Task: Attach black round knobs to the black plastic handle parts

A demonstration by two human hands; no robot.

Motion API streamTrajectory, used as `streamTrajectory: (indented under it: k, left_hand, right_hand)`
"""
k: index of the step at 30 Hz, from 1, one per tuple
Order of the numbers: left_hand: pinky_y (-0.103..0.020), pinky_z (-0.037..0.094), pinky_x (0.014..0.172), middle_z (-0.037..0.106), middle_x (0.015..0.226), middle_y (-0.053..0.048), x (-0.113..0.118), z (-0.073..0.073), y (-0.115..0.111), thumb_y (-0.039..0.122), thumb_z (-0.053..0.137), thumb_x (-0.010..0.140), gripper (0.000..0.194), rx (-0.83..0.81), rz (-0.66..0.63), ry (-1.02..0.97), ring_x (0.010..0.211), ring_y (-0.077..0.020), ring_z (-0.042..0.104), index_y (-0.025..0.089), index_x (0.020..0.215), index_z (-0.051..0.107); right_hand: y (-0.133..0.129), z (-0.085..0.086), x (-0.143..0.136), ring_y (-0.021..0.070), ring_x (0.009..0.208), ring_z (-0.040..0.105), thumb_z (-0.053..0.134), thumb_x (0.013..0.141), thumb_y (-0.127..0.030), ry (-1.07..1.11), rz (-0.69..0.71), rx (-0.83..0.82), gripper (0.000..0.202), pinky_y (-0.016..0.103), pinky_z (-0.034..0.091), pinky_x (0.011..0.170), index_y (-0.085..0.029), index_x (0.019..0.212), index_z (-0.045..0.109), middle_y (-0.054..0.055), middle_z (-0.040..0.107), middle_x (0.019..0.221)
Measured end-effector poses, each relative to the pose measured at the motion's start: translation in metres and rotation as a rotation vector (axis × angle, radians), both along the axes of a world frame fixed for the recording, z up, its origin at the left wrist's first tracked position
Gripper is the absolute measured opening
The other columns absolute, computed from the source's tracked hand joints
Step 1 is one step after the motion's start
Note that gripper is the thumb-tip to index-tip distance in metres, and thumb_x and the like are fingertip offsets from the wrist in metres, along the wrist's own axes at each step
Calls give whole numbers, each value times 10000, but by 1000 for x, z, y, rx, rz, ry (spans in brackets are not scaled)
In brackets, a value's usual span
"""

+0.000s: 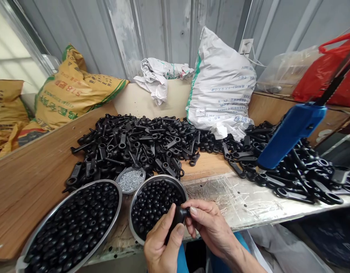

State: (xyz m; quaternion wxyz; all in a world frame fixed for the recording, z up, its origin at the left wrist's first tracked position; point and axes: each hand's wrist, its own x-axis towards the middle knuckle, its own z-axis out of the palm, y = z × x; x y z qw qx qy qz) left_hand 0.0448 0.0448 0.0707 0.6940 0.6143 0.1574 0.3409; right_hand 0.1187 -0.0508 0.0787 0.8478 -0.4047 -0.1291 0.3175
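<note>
Both hands pinch one small black part (179,217), left hand (160,246) around its lower end, right hand (210,225) fingertips on the rounded top just over the bowl (135,212) rim; looks light, rigid, smooth, so probably slippery.

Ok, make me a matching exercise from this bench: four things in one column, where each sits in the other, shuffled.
Things:
1. white sack
2. blue tool
3. small dish of screws
4. small black part

Places:
A. between the fingertips of both hands
B. far right, over the black levers
C. upright against the back wall
D. between the two bowls of black balls and the pile of levers

Pairs: 1-C, 2-B, 3-D, 4-A
</note>
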Motion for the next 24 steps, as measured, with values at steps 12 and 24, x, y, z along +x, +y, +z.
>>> streamTrajectory:
  k: [12,24]
  left_hand:
    - [-184,440,580,633,659,16,4,1,5,177,627,706,357,292,-126,-82,615,-116,559,293,1043,637]
    - [-183,489,724,688,942,11,20,-11,-17,109,596,732,430,474,-288,-151,795,-139,633,303,1116,580]
  right_hand:
    - [-9,-12,7,40,371,399,681,697,-335,-85,-61,-134,244,144,269,354,-102,767,690,-12,508,454]
    - [-52,-4,16,23,325,354,694,606,-369,184,15,-252,286,118,215,319,-116,638,564,-37,477,426]
